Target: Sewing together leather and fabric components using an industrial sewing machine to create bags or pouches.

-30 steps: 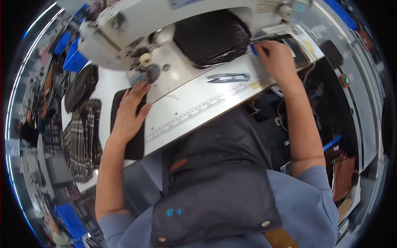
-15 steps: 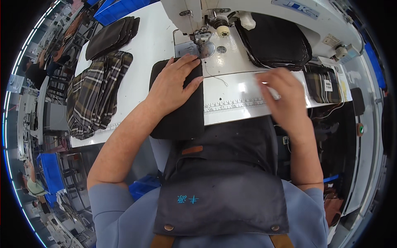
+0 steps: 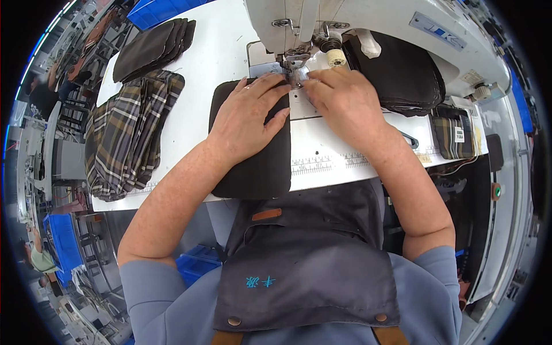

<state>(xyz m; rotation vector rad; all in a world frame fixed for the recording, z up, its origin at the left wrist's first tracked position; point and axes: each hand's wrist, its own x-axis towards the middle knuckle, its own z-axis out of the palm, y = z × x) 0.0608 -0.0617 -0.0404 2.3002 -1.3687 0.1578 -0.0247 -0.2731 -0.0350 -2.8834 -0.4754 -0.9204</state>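
Note:
My left hand (image 3: 250,115) lies open on a black fabric panel (image 3: 247,172), its fingertips beside the presser foot (image 3: 290,72) of the sewing machine (image 3: 368,11). My right hand (image 3: 345,100) is at the needle plate, right of the panel, fingers bent and drawn together near the foot; what they hold, if anything, is hidden. A pair of thread snips (image 3: 409,138) shows partly behind my right wrist.
Plaid pieces (image 3: 132,135) and dark pieces (image 3: 152,49) lie stacked at left, more dark pieces (image 3: 397,75) under the machine arm, a plaid pouch (image 3: 445,138) at right. Blue bins (image 3: 63,241) and co-workers (image 3: 37,256) are in the left background.
My right hand has moved from the table's right end leftward to the presser foot, uncovering the plaid pouch. My left hand still rests on the panel. The head view has swung round.

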